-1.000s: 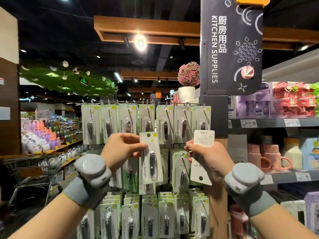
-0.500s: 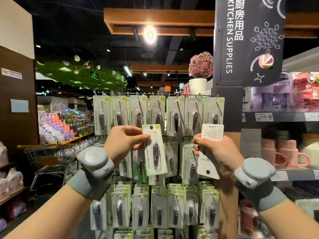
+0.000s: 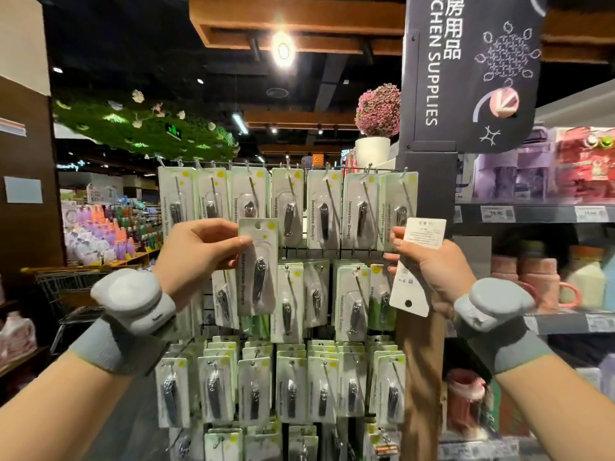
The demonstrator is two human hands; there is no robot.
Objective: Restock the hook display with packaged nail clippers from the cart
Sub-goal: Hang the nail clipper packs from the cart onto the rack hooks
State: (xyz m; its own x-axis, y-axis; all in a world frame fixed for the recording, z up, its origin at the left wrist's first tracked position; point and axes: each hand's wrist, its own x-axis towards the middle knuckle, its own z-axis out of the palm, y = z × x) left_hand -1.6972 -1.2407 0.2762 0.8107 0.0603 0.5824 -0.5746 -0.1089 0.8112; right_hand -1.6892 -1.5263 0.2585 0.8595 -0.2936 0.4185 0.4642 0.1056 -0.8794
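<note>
Stock on view, as I log it from the head camera:

1. Hook display [image 3: 336,252], a dark wire grid with rows of metal pegs, each peg carrying pale green carded nail clipper packs hung upright. I count three full rows plus the top of a fourth at the bottom edge.

2. Left hand [image 3: 196,257], raised in front of the grid, thumb and forefinger pinching the upper left edge of one pale green card with a clear blister and a steel nail clipper [image 3: 258,269]. Long axis near vertical, hang-hole end up, printed face toward me. It overlaps the second row; I cannot tell whether it touches a peg.

3. Right hand [image 3: 432,274], fingers curled round a white-backed pack [image 3: 414,264] held reverse side toward me. Long axis tilted slightly, top leaning right, punched hole at the lower end, so it is inverted.

4. Grey wrist units [image 3: 133,299] on grey cuffs, one on each forearm.

5. Wire shopping cart [image 3: 63,291], behind the left forearm, contents not legible.

6. Dark "KITCHEN SUPPLIES" sign [image 3: 466,71], upper right.
</note>
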